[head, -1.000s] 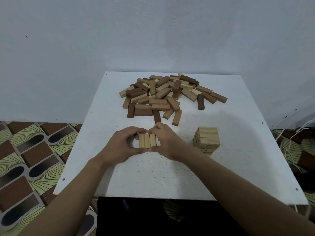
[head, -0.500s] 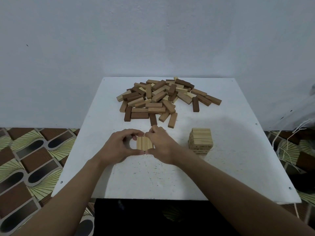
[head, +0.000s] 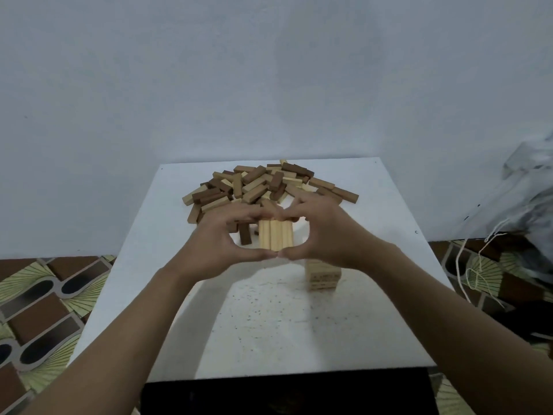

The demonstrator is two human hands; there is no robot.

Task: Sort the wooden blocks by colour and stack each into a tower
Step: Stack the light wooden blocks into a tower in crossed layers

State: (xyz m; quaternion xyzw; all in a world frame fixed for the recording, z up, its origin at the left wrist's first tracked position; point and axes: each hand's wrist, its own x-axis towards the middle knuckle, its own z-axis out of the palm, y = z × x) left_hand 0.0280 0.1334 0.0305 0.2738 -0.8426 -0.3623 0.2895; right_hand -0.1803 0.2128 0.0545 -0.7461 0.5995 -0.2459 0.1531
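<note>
Three light wooden blocks (head: 275, 238) lie side by side as one flat row, lifted above the white table (head: 389, 211). My left hand (head: 215, 245) and my right hand (head: 324, 233) hold the row together, fingers over its far end and thumbs under its near end. A short tower of light blocks (head: 323, 277) stands on the table just below my right wrist, partly hidden by it. Behind my hands lies a mixed pile of light, mid-brown and dark brown blocks (head: 260, 184).
A single dark brown block (head: 244, 234) lies on the table under my left hand. The table stands against a pale wall, with patterned floor (head: 45, 298) to both sides. A plastic bag (head: 529, 193) and white cord (head: 475, 265) lie off the right edge.
Both hands have lifted the row of three light blocks off the table and carried it up and to the right, toward the light tower. The camera has tilted up.
</note>
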